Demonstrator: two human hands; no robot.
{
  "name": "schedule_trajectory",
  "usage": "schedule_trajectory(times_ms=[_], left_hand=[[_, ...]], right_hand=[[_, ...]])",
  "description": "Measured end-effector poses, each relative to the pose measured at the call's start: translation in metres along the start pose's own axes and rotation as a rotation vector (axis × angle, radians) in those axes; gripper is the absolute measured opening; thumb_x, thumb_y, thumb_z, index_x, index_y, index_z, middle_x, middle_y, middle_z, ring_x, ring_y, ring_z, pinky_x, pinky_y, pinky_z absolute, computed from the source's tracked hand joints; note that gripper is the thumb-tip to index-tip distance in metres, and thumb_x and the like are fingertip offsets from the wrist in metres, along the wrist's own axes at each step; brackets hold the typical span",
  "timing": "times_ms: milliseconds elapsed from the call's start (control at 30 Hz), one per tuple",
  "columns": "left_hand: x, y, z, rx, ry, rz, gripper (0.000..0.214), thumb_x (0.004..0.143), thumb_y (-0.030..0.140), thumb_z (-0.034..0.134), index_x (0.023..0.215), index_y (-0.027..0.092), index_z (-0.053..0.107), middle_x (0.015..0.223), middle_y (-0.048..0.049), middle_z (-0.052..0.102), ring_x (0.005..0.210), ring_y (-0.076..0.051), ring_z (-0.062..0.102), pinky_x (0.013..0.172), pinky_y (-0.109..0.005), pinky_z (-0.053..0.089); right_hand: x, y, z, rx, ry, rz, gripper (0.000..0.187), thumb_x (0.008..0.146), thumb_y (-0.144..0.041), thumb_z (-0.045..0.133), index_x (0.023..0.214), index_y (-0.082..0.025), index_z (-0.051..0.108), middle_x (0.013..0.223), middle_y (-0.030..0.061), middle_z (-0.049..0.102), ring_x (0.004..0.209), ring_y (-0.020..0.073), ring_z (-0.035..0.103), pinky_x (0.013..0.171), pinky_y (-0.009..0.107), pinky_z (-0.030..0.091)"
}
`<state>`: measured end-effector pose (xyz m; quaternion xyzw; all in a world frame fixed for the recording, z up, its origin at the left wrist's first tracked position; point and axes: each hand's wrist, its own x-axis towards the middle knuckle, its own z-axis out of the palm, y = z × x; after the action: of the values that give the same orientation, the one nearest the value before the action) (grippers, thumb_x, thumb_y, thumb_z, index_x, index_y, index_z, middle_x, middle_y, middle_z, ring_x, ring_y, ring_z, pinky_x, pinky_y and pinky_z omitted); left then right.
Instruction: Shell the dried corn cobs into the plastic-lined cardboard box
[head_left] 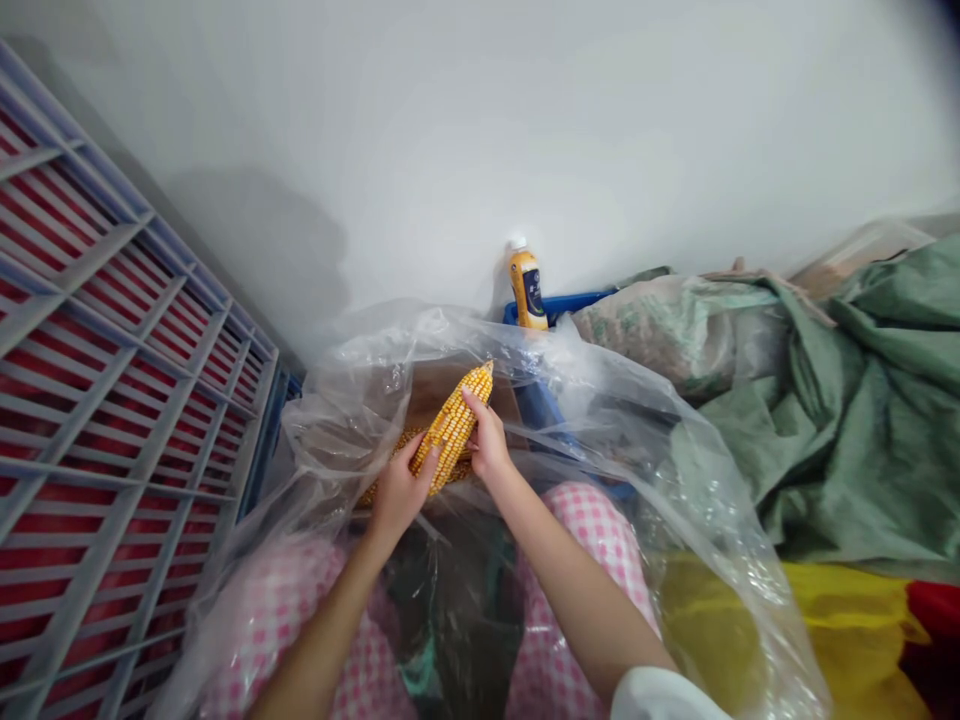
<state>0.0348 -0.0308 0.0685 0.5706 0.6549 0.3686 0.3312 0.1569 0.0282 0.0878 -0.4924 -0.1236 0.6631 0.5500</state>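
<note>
Between my two hands is an ear of corn (454, 428) with dry yellow kernels, tilted with its tip up and to the right. My left hand (403, 488) grips its lower end, the thumb lying across the kernels. Higher up, my right hand (487, 438) holds the other side near the tip, thumb pressed on the cob. Below the ear, more yellow corn (397, 447) lies in a brown cardboard box (435, 385); whether it is loose kernels or ears is partly hidden. A clear plastic sheet (645, 400) spreads around the box and over my knees.
A tall plastic crate (127, 350) with red behind its slats stands at left. A bottle (527, 285) with an orange body and white cap stands by the wall, beside a blue crate (577, 302). Green cloth (885, 400) and yellow material (840, 620) lie at right.
</note>
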Motion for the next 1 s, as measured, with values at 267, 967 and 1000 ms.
schedule_trajectory(times_ms=[267,967,1000], left_hand=[[0.004,0.003,-0.002,-0.326,-0.054,-0.214,0.06,0.069,0.047,0.054,0.115,0.008,0.059,0.114,-0.0143,0.065,0.103,-0.026,0.061,0.089,-0.035,0.047],[0.002,-0.001,0.005,-0.315,0.033,-0.192,0.044,0.067,0.039,0.057,0.101,0.012,0.063,0.104,-0.0132,0.068,0.093,-0.026,0.063,0.083,-0.037,0.048],[0.002,-0.001,0.006,-0.317,0.048,-0.194,0.042,0.067,0.038,0.056,0.099,0.012,0.063,0.102,-0.0127,0.069,0.093,-0.025,0.063,0.083,-0.037,0.048]], right_hand=[[-0.004,-0.004,0.003,0.015,-0.011,-0.015,0.037,0.052,-0.038,0.077,0.075,-0.019,0.056,0.061,-0.0046,0.058,0.041,0.0064,0.038,0.036,0.022,0.02],[-0.011,-0.001,0.006,-0.06,-0.038,-0.077,0.033,0.055,-0.038,0.076,0.073,-0.019,0.057,0.055,-0.0046,0.055,0.044,0.0081,0.041,0.041,0.022,0.024],[-0.011,0.0,0.006,-0.066,-0.039,-0.077,0.033,0.055,-0.038,0.076,0.074,-0.019,0.058,0.057,-0.004,0.057,0.046,0.0088,0.043,0.041,0.022,0.026]])
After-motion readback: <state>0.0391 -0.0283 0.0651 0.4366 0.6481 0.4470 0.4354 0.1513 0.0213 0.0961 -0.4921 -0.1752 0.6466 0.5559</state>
